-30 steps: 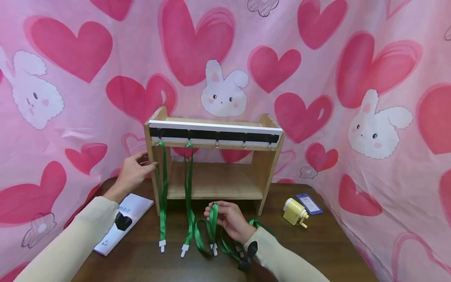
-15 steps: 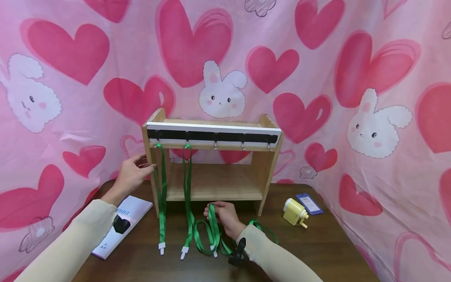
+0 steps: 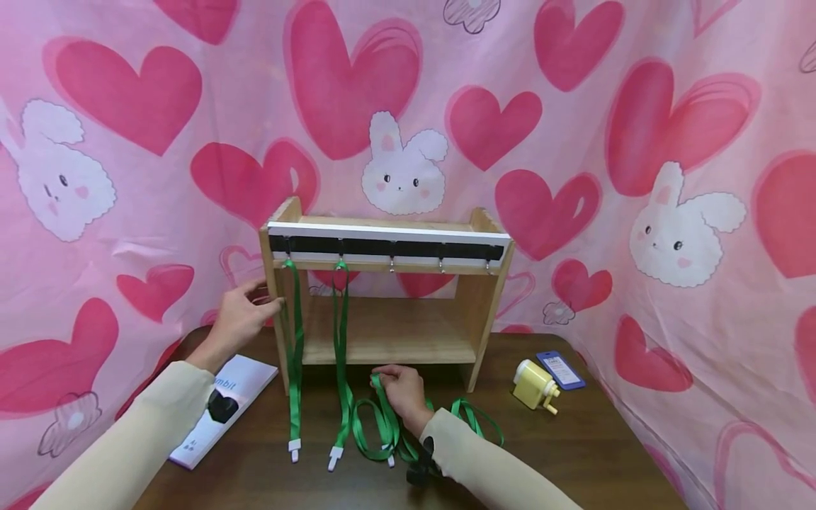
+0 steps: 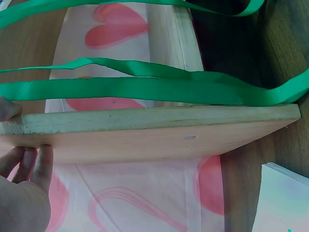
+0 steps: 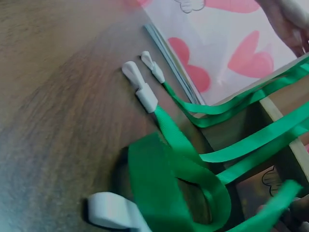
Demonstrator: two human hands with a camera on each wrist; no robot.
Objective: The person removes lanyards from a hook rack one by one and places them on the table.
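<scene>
My left hand grips the left side panel of the small wooden shelf. In the left wrist view, its thumb lies on the panel's front edge and its fingers on the outer face. Low in front of the shelf, my right hand pinches a green lanyard near its loop end. The rest of that strap curls on the table, its white clip lying close to the right wrist camera. Two other lanyards, one at the left and one beside it, hang from the leftmost hooks of a black strip.
Three more metal hooks line the strip's right part. Another green lanyard lies looped beyond my right forearm. A yellow crank sharpener and a blue card holder sit at the right, a white booklet at the left.
My right hand has turned back-of-hand up while pinching the lanyard, and its wrist has shifted left. More of the lanyard lying at the right now shows. My left hand stays on the panel.
</scene>
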